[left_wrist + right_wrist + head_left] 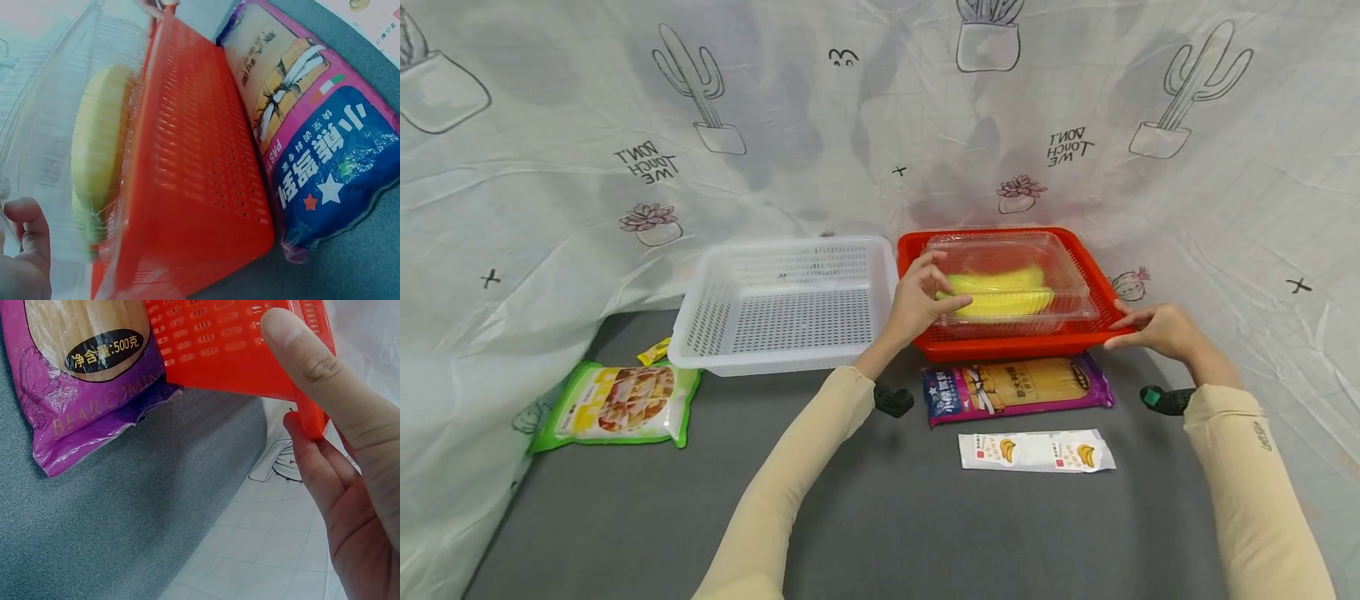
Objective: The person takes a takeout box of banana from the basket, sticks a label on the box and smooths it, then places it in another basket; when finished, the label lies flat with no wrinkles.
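My left hand [917, 302] pinches the left edge of a clear plastic box [1000, 252], thumb at its front corner. Yellow bananas [1006, 302] show through the box walls, and the box sits within the red basket [1030, 346]. At the basket's right front corner, my right hand [1167, 333] grips the rim. In the right wrist view its thumb lies on the outer wall and the fingers are under the rim [309, 419]. A purple pasta packet [1018, 387] lies just in front of the basket.
Left of the red basket stands a white perforated basket [797, 360]. A green-edged food bag [621, 404] and a small yellow packet [655, 351] lie beyond it to the left. A white strip with banana pictures [1036, 451] is nearer the front. Patterned sheeting [820, 125] hangs behind.
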Motion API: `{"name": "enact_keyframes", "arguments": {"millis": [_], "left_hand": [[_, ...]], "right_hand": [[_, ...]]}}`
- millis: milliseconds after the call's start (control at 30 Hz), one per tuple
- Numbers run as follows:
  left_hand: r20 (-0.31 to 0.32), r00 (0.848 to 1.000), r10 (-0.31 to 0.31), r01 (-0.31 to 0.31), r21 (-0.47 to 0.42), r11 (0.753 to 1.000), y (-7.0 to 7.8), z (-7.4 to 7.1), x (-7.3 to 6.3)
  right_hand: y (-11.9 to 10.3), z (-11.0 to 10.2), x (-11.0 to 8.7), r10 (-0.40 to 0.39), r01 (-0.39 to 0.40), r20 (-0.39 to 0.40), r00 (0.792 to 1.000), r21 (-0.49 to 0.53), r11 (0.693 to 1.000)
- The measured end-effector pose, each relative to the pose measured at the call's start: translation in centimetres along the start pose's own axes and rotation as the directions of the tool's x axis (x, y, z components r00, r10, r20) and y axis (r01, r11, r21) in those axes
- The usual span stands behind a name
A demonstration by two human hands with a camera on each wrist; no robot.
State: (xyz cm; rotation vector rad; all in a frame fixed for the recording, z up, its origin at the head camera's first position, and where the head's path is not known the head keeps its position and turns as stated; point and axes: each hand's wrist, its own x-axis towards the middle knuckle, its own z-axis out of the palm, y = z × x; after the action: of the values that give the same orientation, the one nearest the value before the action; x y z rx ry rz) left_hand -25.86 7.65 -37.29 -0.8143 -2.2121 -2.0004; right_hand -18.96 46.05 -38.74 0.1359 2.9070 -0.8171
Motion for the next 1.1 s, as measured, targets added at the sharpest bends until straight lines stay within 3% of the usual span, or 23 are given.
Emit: {"name": "enact_keyframes", "arguments": {"millis": [100,500,633,867,1100], "left_hand": [[0.013,1.000,-0.009,0.009,-0.009,1.000,1.2,-0.4,-0.5],[0.017,1.000,-0.019,0.019,0.006,1.000,2.6,-1.6,-1.9],[0.015,1.000,-0.019,0.019,0.007,1.000,2.8,-2.1,-2.6],[-0.016,0.999,-0.040,0.040,0.023,0.999,0.6,-3.0,-3.7],[-0.036,0.999,-0.015,0.018,0.079,0.997,1.8,-3.9,-6.3]], "right_hand": [[0.3,0.1,-0.1,-0.005,0.005,-0.003,1.000,-0.004,1.000],[0.8,0.0,-0.4,0.014,-0.014,0.001,1.000,-0.013,1.000],[0.6,0.2,-0.1,0.011,-0.011,0.010,1.000,-0.005,1.000],[0.1,0.2,0.3,-0.009,0.009,0.020,1.000,-0.007,1.000],[-0.1,0.0,0.5,-0.021,0.021,0.013,1.000,-0.016,1.000]]}}
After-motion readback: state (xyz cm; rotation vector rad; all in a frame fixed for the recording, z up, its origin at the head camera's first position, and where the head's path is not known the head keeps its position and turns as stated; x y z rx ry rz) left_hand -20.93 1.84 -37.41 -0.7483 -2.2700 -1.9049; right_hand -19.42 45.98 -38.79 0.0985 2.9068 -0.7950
